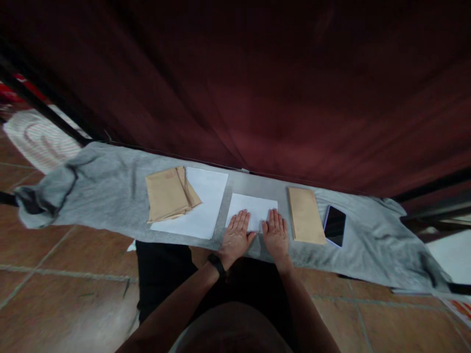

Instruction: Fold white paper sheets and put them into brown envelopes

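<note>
A folded white sheet of paper (253, 207) lies on the grey cloth (110, 201) in front of me. My left hand (236, 236) rests flat on its near left corner, fingers stretched out. My right hand (275, 234) lies flat on its near right part, fingers extended too. A black band sits on my left wrist. Neither hand holds anything.
To the left lie several tan envelopes (168, 192) on a larger white sheet (204, 206). To the right sits a tan envelope stack (305, 214), then a dark phone (334, 225). A dark red curtain (257, 83) hangs behind. Terracotta floor tiles (55, 284) lie below.
</note>
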`<state>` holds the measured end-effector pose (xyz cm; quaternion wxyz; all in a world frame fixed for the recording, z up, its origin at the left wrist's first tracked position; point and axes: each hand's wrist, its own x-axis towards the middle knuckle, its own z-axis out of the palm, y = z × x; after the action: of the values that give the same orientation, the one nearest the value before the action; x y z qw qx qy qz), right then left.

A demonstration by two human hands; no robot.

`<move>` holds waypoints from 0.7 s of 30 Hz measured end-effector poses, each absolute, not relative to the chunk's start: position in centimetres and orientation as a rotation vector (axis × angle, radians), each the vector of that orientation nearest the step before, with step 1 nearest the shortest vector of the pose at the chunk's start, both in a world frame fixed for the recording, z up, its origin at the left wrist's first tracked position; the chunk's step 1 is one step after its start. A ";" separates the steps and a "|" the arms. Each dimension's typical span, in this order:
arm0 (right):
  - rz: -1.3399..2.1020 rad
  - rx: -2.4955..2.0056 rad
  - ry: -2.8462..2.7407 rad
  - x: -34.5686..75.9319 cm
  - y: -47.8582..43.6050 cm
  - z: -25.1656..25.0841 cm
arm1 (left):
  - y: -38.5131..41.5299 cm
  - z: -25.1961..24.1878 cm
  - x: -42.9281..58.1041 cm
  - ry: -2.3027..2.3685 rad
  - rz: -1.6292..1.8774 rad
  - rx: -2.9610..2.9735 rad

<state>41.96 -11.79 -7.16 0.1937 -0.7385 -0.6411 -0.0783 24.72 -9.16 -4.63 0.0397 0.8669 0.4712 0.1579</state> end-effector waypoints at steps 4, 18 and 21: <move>-0.217 -2.030 -1.780 42.3 -11.9 -7.3 | -9.6 -4.5 22.8 1.523 0.472 2.636; 0.116 -2.230 -1.481 45.0 -10.2 -4.3 | -10.1 -4.5 22.5 1.538 0.464 2.584; 0.225 -2.270 -1.400 45.1 -9.8 -4.2 | -10.2 -4.6 22.6 1.537 0.476 2.568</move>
<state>45.12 -9.81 -4.23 0.2304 -0.8253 -0.5090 0.0819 22.57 -10.17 -4.55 0.0556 0.8460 0.5066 0.1568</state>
